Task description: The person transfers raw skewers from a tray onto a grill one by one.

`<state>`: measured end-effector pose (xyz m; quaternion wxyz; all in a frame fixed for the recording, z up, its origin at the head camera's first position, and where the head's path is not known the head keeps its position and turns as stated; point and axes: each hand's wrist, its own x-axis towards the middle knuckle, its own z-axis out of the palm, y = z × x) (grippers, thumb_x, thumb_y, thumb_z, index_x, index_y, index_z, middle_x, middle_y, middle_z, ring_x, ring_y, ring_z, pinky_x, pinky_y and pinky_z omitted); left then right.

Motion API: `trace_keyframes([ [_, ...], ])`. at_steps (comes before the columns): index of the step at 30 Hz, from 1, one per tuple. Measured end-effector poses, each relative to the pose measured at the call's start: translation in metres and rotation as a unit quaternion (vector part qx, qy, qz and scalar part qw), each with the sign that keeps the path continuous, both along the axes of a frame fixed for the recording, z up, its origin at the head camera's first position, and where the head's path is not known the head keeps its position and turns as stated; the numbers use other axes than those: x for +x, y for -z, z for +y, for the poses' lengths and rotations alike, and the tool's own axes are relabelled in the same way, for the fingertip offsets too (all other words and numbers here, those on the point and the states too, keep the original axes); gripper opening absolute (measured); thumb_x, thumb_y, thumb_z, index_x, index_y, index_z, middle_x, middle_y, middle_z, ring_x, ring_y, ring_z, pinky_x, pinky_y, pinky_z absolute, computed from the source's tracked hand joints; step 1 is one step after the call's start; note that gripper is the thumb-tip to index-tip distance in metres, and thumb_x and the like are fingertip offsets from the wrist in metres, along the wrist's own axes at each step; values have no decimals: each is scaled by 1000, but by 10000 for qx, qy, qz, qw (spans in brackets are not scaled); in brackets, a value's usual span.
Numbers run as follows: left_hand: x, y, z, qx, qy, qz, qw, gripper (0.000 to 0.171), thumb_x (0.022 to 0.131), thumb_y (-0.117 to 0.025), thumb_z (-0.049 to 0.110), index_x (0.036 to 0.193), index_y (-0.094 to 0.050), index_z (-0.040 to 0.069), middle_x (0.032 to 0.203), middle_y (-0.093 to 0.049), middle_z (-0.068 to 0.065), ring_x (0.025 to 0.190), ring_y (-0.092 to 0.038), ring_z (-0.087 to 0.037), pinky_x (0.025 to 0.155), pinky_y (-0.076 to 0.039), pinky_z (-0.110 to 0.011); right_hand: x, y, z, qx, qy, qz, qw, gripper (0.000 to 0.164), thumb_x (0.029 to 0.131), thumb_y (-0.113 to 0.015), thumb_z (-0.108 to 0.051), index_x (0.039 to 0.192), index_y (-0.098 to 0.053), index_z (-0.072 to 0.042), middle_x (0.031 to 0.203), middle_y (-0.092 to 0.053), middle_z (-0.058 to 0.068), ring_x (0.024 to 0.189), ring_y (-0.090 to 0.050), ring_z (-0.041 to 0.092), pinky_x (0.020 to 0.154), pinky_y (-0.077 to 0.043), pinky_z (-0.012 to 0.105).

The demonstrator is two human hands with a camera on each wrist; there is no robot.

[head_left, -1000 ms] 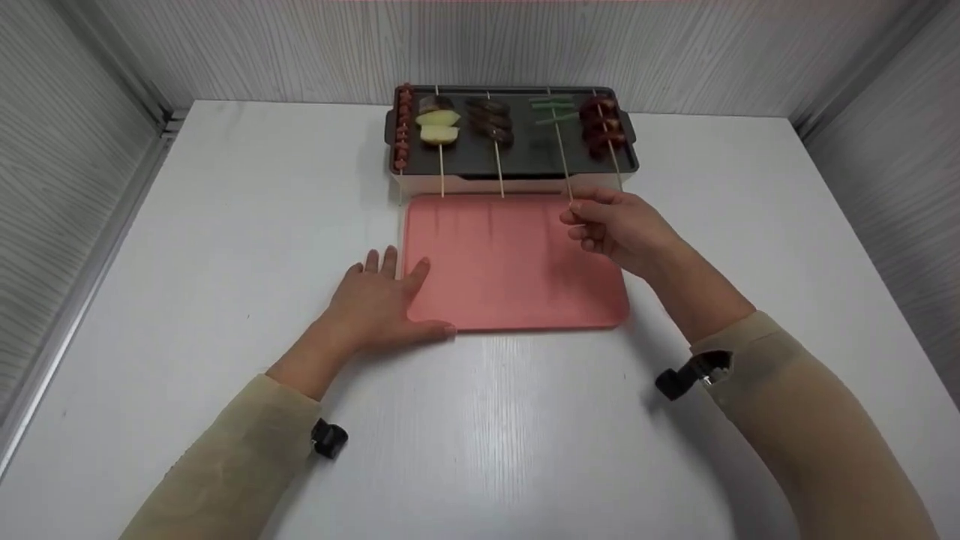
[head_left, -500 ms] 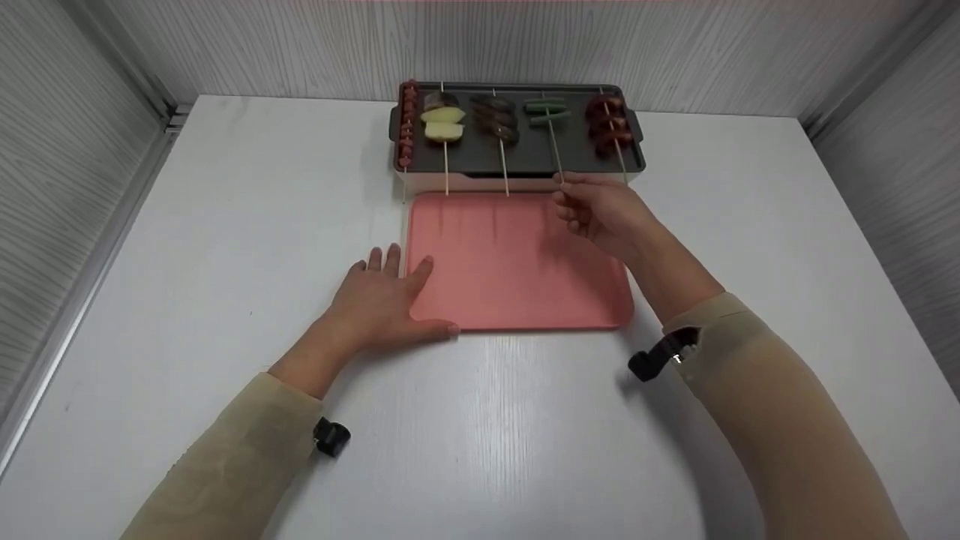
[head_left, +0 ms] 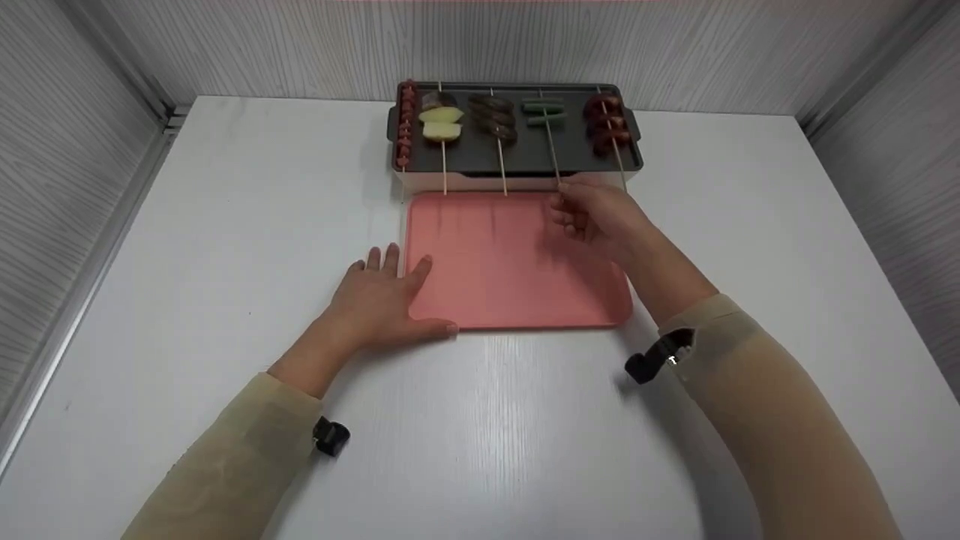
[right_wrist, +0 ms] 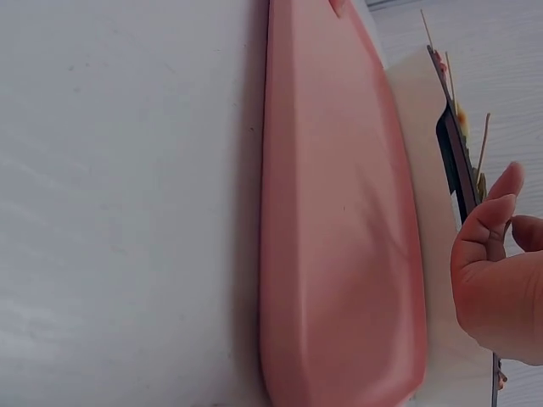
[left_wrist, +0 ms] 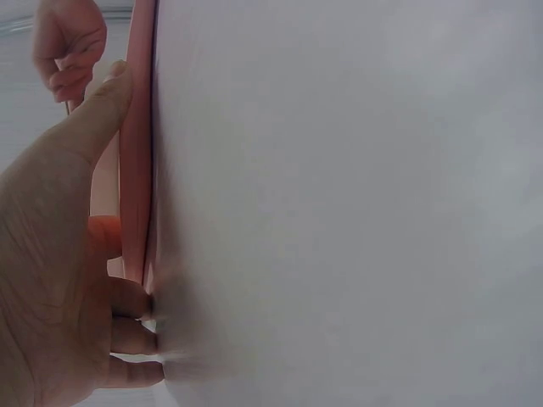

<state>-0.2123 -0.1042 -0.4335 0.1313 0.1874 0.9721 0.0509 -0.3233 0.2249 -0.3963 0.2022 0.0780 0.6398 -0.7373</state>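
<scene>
My right hand (head_left: 600,214) pinches the lower end of a skewer (head_left: 551,146) threaded with green vegetable pieces (head_left: 543,113). Those pieces are over the black plate of a tabletop grill (head_left: 525,161), between a dark brown skewer (head_left: 492,120) and a dark red one (head_left: 607,124). In the right wrist view this hand (right_wrist: 501,263) is beside the grill's front, fingertips together. My left hand (head_left: 379,304) is spread at the near left corner of a pink tray (head_left: 517,259). In the left wrist view its thumb (left_wrist: 110,97) lies along the tray's rim (left_wrist: 138,170).
Two more skewers lie on the grill's left part, one with small red pieces (head_left: 405,127), one with pale yellow slices (head_left: 441,131). Several stick ends overhang the front edge towards the tray. A wood-grain panel (head_left: 300,52) stands behind the white table (head_left: 262,187).
My right hand has moved left with the green vegetable skewer, bringing its pieces nearer the dark brown skewer. My left hand has stayed at the tray corner.
</scene>
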Motion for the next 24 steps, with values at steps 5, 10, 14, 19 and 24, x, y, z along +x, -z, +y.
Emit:
trace_keyframes([
  [5, -3, 0, 0, -49, 42, -8, 10000, 117, 87, -45, 93, 170, -25, 13, 165, -21, -40, 153, -22, -59, 121, -27, -69, 6, 3, 3, -58, 25, -142, 9999, 43, 110, -62, -25, 144, -55, 0, 105, -75, 10, 89, -75, 19, 76, -58, 28],
  [10, -8, -1, -4, -29, 105, 89, 9999, 117, 87, -46, 92, 169, -28, 11, 163, -24, -42, 150, -27, -62, 119, -30, -70, 16, 2, 7, 181, -193, -170, 9995, 50, 109, -63, -28, 152, -50, -6, 113, -76, 11, 96, -77, 21, 90, -60, 34],
  [14, -11, -2, -8, -6, 89, 187, 9998, 117, 87, -48, 91, 169, -29, 10, 162, -25, -44, 149, -28, -63, 118, -31, -71, 30, -1, 12, 695, -473, 18, 9965, 56, 108, -64, -34, 156, -49, -9, 124, -73, 14, 103, -77, 22, 97, -60, 38],
  [19, -16, 0, -8, 69, -3, 177, 9998, 116, 88, -46, 91, 170, -25, 11, 164, -21, -43, 151, -22, -63, 121, -26, -71, 50, -3, 25, 1983, -865, 1115, 9699, 55, 109, -63, -35, 154, -52, -6, 126, -71, 17, 104, -77, 25, 90, -62, 33],
  [24, -19, 1, -8, 243, -119, 78, 9996, 117, 88, -42, 93, 170, -23, 12, 166, -18, -41, 153, -19, -61, 123, -23, -70, 70, 1, 38, 3802, -854, 2683, 8810, 49, 107, -63, -35, 147, -60, -6, 117, -76, 15, 104, -74, 27, 83, -60, 35],
])
